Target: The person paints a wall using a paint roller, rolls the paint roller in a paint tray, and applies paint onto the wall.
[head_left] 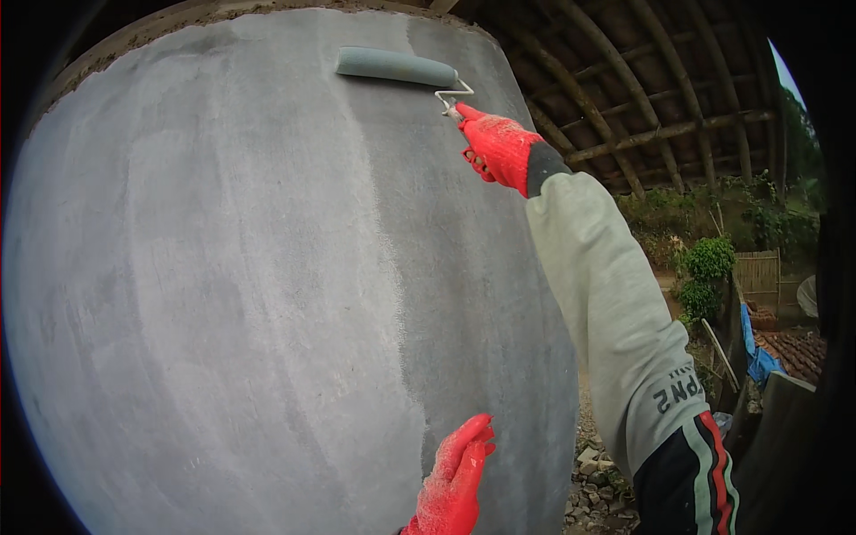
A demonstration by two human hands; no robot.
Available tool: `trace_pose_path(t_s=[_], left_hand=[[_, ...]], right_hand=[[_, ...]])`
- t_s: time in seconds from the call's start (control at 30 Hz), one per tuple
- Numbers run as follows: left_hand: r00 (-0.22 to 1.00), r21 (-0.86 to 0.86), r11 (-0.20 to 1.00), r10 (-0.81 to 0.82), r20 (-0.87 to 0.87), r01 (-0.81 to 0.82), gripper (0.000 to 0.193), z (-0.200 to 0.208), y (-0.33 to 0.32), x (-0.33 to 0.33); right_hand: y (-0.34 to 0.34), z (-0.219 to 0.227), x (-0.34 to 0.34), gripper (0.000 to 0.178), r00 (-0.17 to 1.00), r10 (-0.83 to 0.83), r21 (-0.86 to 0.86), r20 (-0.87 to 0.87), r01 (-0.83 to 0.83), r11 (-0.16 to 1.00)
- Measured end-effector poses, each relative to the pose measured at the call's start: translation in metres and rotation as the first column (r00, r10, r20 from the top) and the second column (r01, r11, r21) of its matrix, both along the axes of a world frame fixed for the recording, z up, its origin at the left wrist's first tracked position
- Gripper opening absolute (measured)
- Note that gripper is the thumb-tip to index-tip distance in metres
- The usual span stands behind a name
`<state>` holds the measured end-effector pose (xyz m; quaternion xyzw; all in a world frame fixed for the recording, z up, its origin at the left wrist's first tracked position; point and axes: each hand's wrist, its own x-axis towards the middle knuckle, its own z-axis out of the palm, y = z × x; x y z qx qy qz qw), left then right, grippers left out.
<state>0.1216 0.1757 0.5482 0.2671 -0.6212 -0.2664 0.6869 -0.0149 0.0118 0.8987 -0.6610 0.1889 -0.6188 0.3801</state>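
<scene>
My right hand (499,150), in a red glove, is raised high with its fingers wrapped round the handle of a paint roller (397,66). The roller's long grey sleeve lies level against the upper part of a grey plastered wall (267,267). A bent wire frame joins the sleeve to the handle, which is mostly hidden in my glove. Low in front of the wall is my left hand (453,477), also red-gloved and dusted with pale powder. Its fingers stretch upward and hold nothing; whether they touch the wall I cannot tell. The wall is lighter on the left and darker in a band on the right.
The wall ends at a rough top edge and a right-hand edge near my sleeved arm (593,267). Overhead at the right is a pole-framed roof (660,80). Loose stones (597,481) lie below; beyond are a green shrub (709,267), a blue tarp (758,357) and roof tiles (798,352).
</scene>
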Motion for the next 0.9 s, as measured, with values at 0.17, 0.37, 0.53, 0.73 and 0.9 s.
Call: trace_pose_path(t_s=[0.17,0.37,0.53,0.73,0.9], left_hand=[[0.999,-0.002,0.999,-0.035,-0.02,0.035,0.038,-0.004,0.005,-0.003],[1.0,0.024,1.0,0.004,0.003,-0.004,0.038,-0.015,0.006,0.008],[0.994,0.083,0.992,-0.092,-0.067,0.097,0.037,-0.011,-0.006,0.003],[0.999,0.102,0.994,0.031,0.012,-0.032,0.037,-0.003,-0.021,-0.008],[0.985,-0.032,0.989,0.147,0.092,-0.145,0.036,0.002,-0.037,-0.017]], right_hand=[[-0.002,0.014,0.0,0.027,0.999,0.053,-0.023,0.0,-0.053,0.998],[0.019,-0.085,-0.015,0.045,0.961,-0.161,0.054,-0.225,0.177,0.983],[0.008,-0.057,-0.008,0.045,0.969,-0.184,0.019,-0.164,0.189,0.982],[-0.01,0.045,0.011,0.038,1.0,-0.014,-0.002,-0.017,0.014,1.0],[-0.026,-0.002,0.001,0.039,0.992,-0.081,-0.144,-0.095,0.067,0.987]])
